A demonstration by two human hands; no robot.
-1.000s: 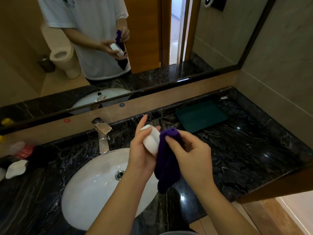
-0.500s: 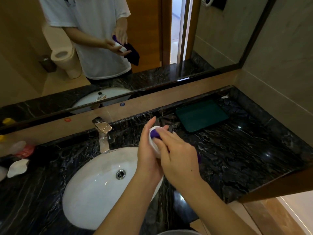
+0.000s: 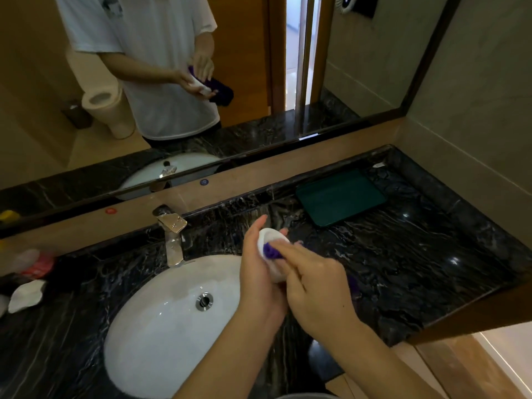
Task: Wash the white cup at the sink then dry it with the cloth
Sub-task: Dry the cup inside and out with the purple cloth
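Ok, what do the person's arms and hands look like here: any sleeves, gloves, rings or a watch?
Both forearms are bare up to the frame edge, with no sleeves in sight. The left hand and the right hand wear no gloves, and no ring, watch or wristband shows. In the mirror, a short-sleeved white T-shirt.

The sink (image 3: 161,335) sits in the bench (image 3: 417,272) at lower left of the frame. The faucet (image 3: 172,237) stands behind the sink. The tray (image 3: 339,197) lies on the bench at upper right. The cup (image 3: 273,254) is held at centre, right of the sink, between the left hand (image 3: 259,277) and right hand (image 3: 316,286); the cloth (image 3: 272,251) sits in the cup.
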